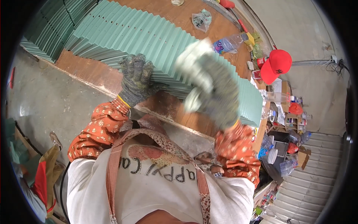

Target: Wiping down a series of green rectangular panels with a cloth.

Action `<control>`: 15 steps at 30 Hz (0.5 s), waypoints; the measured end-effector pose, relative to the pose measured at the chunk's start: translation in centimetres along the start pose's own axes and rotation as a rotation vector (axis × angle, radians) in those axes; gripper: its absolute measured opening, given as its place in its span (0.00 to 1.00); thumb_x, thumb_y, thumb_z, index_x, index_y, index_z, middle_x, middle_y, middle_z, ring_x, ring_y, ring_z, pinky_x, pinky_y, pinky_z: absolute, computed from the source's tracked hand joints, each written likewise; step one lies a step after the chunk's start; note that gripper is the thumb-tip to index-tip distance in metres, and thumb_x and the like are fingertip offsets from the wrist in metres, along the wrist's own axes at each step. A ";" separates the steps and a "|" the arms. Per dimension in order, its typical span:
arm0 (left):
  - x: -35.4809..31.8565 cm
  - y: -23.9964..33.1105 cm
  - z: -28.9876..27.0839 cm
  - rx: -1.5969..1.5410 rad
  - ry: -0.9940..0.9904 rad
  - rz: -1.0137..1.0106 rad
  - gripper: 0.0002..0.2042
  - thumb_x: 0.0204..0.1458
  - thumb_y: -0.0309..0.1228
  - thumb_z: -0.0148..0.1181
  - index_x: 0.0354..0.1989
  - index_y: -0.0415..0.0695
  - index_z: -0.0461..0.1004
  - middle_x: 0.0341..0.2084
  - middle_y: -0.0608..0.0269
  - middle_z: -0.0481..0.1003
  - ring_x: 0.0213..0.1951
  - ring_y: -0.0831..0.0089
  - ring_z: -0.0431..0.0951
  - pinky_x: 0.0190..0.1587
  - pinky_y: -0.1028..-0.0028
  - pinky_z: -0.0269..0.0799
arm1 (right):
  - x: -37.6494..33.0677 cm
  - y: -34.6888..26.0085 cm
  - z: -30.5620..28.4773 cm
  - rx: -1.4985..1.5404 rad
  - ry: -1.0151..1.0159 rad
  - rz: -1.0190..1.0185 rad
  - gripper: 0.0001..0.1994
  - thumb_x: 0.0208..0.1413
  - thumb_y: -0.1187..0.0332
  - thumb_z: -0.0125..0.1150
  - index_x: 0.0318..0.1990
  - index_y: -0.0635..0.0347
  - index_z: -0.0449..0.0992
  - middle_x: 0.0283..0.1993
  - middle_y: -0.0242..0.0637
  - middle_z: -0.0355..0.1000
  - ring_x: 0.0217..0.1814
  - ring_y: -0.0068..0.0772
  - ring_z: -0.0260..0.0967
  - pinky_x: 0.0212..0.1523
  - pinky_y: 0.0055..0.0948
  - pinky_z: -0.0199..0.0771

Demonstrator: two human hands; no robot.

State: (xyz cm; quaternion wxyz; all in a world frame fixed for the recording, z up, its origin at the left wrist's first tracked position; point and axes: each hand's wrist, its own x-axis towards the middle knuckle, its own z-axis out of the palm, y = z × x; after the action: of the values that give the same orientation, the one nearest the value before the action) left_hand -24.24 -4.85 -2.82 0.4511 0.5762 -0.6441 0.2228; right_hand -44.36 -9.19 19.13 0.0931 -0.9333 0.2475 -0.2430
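Observation:
A long row of mint-green panels (140, 31) leans slantwise in overlapping order across a wooden table. My left hand (135, 79), in a grey knitted glove, rests at the near edge of the row with its fingers stretched out and nothing in them. Over the right part of the row, my right hand (220, 89) in the same kind of glove grips a white cloth (194, 61). Cloth and hand are smeared by motion, and the right fingertips are hidden. Whether the cloth touches the panels, I cannot tell.
More green panels (44, 28) stand at the far left. Behind the row on the wooden tabletop (164, 8) lie a plastic bag (201, 19) and a plastic bottle (228, 43). A red cap (276, 65) sits farther right, near several bottles and boxes. Concrete floor (56, 97) shows on the left.

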 end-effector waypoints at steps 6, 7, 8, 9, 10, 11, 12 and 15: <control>0.7 0.0 0.4 -0.067 0.063 0.019 0.48 0.39 0.60 0.63 0.65 0.46 0.51 0.65 0.43 0.49 0.67 0.40 0.44 0.64 0.38 0.35 | 2.5 6.8 1.8 -0.368 -0.047 0.353 0.20 0.56 0.59 0.54 0.55 0.55 0.70 0.53 0.46 0.70 0.57 0.53 0.64 0.60 0.45 0.60; 0.7 0.2 0.6 -0.051 0.065 0.016 0.48 0.39 0.60 0.63 0.65 0.46 0.51 0.65 0.43 0.49 0.67 0.40 0.44 0.64 0.38 0.35 | 0.5 6.6 2.3 -0.459 0.015 0.241 0.21 0.55 0.59 0.54 0.55 0.54 0.70 0.55 0.45 0.69 0.58 0.52 0.63 0.60 0.44 0.60; 0.5 0.6 0.3 -0.038 0.056 0.010 0.48 0.39 0.61 0.63 0.65 0.46 0.51 0.65 0.43 0.49 0.67 0.40 0.44 0.64 0.38 0.35 | -2.3 5.1 2.2 -0.542 0.068 0.134 0.21 0.54 0.59 0.55 0.55 0.53 0.71 0.56 0.43 0.68 0.60 0.50 0.62 0.60 0.44 0.60; 0.3 0.2 -0.1 -0.030 0.047 0.020 0.49 0.39 0.61 0.62 0.66 0.46 0.51 0.65 0.43 0.49 0.67 0.39 0.44 0.64 0.38 0.35 | -3.7 2.4 1.4 -0.542 -0.061 0.063 0.22 0.52 0.60 0.56 0.55 0.52 0.70 0.58 0.41 0.66 0.62 0.49 0.60 0.61 0.43 0.60; 0.0 0.0 -0.4 -0.027 0.047 0.014 0.49 0.39 0.61 0.62 0.66 0.46 0.51 0.65 0.43 0.49 0.67 0.39 0.44 0.64 0.38 0.35 | -4.8 -0.1 0.5 -0.548 -0.192 -0.006 0.23 0.50 0.61 0.57 0.56 0.52 0.70 0.60 0.39 0.64 0.64 0.47 0.58 0.61 0.42 0.60; -0.2 -0.1 -0.7 -0.029 0.014 -0.001 0.48 0.40 0.61 0.62 0.66 0.46 0.50 0.65 0.43 0.49 0.67 0.39 0.44 0.64 0.38 0.35 | -5.9 -1.4 -0.2 -0.449 -0.219 0.084 0.24 0.48 0.63 0.58 0.56 0.51 0.70 0.62 0.38 0.63 0.65 0.45 0.57 0.61 0.41 0.60; -0.2 0.2 -0.9 -0.046 -0.021 -0.014 0.47 0.41 0.60 0.61 0.66 0.46 0.50 0.65 0.42 0.50 0.66 0.38 0.45 0.64 0.38 0.35 | -6.8 -2.1 -0.6 -0.356 -0.248 0.187 0.26 0.47 0.64 0.59 0.57 0.51 0.69 0.63 0.36 0.61 0.67 0.43 0.56 0.62 0.40 0.60; 0.8 0.4 -1.2 0.029 -0.042 0.033 0.54 0.38 0.57 0.66 0.68 0.40 0.43 0.64 0.35 0.46 0.65 0.36 0.46 0.64 0.39 0.39 | -4.2 2.3 -2.5 -0.333 -0.030 0.077 0.23 0.51 0.65 0.58 0.57 0.51 0.69 0.58 0.40 0.66 0.61 0.44 0.61 0.59 0.43 0.61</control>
State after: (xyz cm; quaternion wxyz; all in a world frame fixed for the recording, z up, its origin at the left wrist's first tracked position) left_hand -24.20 -4.25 -1.46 0.4254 0.5767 -0.6593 0.2275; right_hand -49.75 -9.13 18.89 -0.0499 -0.9291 0.3186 -0.1812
